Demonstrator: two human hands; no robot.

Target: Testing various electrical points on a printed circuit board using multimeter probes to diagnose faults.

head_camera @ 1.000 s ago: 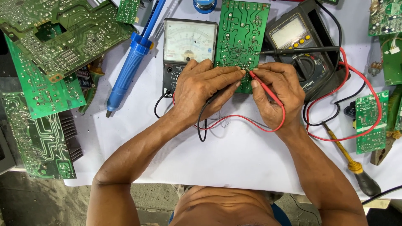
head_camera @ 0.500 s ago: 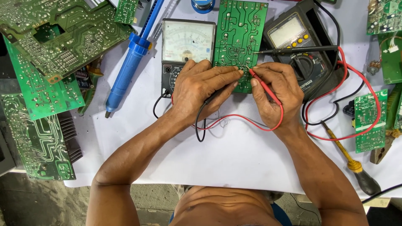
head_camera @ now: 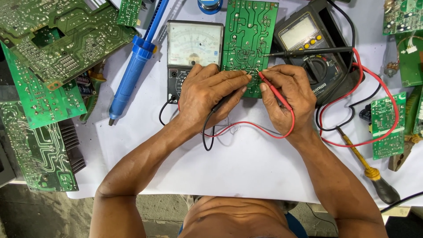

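A green circuit board (head_camera: 249,35) lies solder side up at the top middle of the white sheet (head_camera: 246,172). My left hand (head_camera: 207,94) grips a black test probe (head_camera: 220,105) with its tip on the board's lower edge. My right hand (head_camera: 286,97) pinches a red test probe (head_camera: 272,90) whose tip touches the same edge. Red and black leads loop below both hands. An analog meter (head_camera: 194,48) with a white dial sits left of the board, partly under my left hand.
A dark digital multimeter (head_camera: 315,48) with its own probe and red lead lies at right. A blue desoldering pump (head_camera: 134,66) lies at left. Several green boards (head_camera: 39,88) pile up at far left. A small board (head_camera: 387,125) and a yellow-shafted screwdriver (head_camera: 365,165) lie at right.
Both hands and the probes stay on the board's lower edge. The view has shifted only slightly.
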